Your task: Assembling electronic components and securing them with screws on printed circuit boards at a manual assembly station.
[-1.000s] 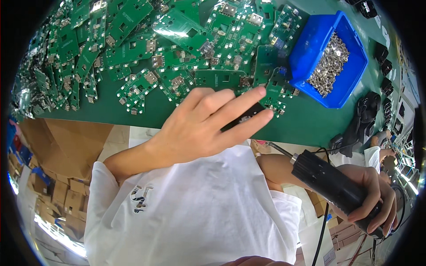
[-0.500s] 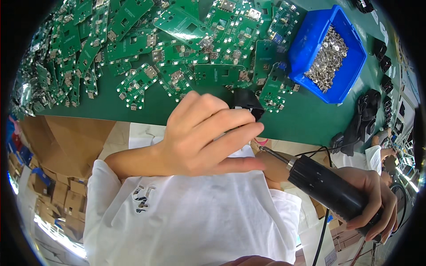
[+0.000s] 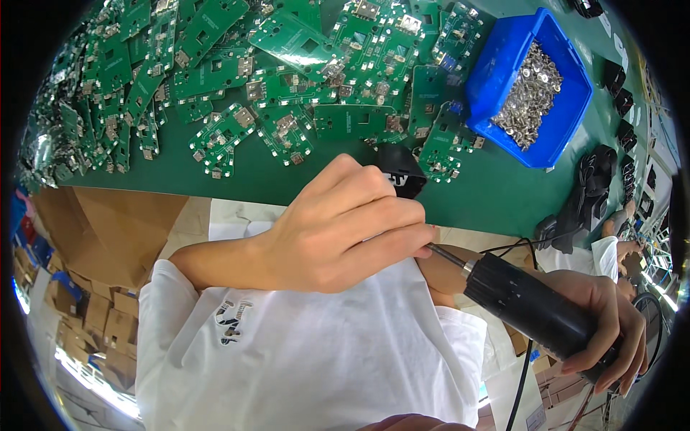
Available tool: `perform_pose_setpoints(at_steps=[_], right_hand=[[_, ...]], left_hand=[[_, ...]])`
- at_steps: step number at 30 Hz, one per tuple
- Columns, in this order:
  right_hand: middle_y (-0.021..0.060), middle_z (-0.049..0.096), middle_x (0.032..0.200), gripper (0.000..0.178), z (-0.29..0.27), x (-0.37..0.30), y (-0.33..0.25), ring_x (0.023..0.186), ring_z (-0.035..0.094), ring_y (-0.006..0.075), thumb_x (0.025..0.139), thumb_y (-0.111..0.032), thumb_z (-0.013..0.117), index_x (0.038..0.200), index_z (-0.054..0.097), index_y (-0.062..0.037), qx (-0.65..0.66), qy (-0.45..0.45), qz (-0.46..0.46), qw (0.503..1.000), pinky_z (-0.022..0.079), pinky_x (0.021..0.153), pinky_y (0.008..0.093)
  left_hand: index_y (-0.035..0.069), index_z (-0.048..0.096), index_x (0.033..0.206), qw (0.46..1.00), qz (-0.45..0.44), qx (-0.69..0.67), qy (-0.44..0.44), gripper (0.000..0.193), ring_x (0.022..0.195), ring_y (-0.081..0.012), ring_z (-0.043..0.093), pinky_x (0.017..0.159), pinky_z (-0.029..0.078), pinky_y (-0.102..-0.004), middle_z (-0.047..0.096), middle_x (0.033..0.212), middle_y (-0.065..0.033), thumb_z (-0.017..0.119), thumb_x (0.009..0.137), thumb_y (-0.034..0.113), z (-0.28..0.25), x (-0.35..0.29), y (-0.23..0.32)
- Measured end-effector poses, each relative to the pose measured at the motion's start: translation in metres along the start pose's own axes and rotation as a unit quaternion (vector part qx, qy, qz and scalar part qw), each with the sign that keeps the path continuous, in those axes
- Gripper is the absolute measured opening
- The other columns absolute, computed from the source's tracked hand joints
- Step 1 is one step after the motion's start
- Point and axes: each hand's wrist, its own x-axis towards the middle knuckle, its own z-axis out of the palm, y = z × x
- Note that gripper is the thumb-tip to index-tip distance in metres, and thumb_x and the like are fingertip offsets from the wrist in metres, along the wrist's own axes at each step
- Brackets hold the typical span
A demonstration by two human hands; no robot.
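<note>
My left hand (image 3: 345, 230) is closed, its fingers curled with the fingertips drawn together at the tip of the screwdriver bit. Whatever sits in those fingers is hidden. My right hand (image 3: 607, 330) is wrapped round the rear of a black electric screwdriver (image 3: 528, 305). The tool slants up and to the left, and the end of its metal bit (image 3: 449, 256) meets the left fingertips. Just beyond the left knuckles, at the table edge, lies a black piece with white markings (image 3: 401, 172).
Green circuit boards (image 3: 352, 121) are heaped over the left and middle of the green table (image 3: 474, 197). A blue bin (image 3: 492, 86) of small metal screws (image 3: 530, 97) stands at the right. Black cable (image 3: 595, 176) lies farther right. An open cardboard box (image 3: 108, 223) is at the lower left.
My left fingers have closed in and shifted slightly right, covering the bit's tip that showed before. The screwdriver and my right hand have hardly moved.
</note>
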Motion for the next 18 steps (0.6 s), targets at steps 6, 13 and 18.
perform_pose_setpoints(at_steps=[6, 13, 18], right_hand=[[0.0181, 0.070, 0.104, 0.031, 0.000, 0.009, 0.000, 0.076, 0.073, 0.0344, 0.089, -0.009, 0.062, 0.120, 0.059, -0.0026, -0.005, -0.017, 0.002, 1.000, 0.063, 0.047, 0.0408], [0.0195, 0.067, 0.111, 0.038, 0.008, 0.015, 0.011, 0.080, 0.071, 0.0350, 0.089, -0.007, 0.060, 0.127, 0.055, -0.0014, 0.005, -0.009, -0.040, 0.999, 0.063, 0.045, 0.0416], [0.0205, 0.065, 0.115, 0.044, 0.021, 0.022, 0.015, 0.083, 0.070, 0.0356, 0.088, -0.006, 0.059, 0.131, 0.053, -0.0023, 0.005, -0.010, -0.035, 0.999, 0.062, 0.044, 0.0422]], left_hand=[[0.010, 0.079, 0.092, 0.996, -0.032, -0.077, -0.016, 0.014, 0.080, -0.0141, 0.050, 0.074, 0.040, -0.0271, 0.074, 0.099, 0.0024, 0.084, 0.080, 0.015, 0.001, 0.003, 0.001], [0.010, 0.080, 0.093, 0.979, -0.070, -0.187, -0.037, 0.015, 0.080, -0.0132, 0.050, 0.073, 0.040, -0.0265, 0.075, 0.099, 0.0030, 0.086, 0.080, 0.012, -0.004, 0.008, 0.007], [0.009, 0.081, 0.094, 0.963, -0.092, -0.251, -0.032, 0.017, 0.079, -0.0136, 0.050, 0.072, 0.041, -0.0264, 0.076, 0.100, 0.0025, 0.088, 0.079, 0.008, -0.003, 0.007, 0.012]])
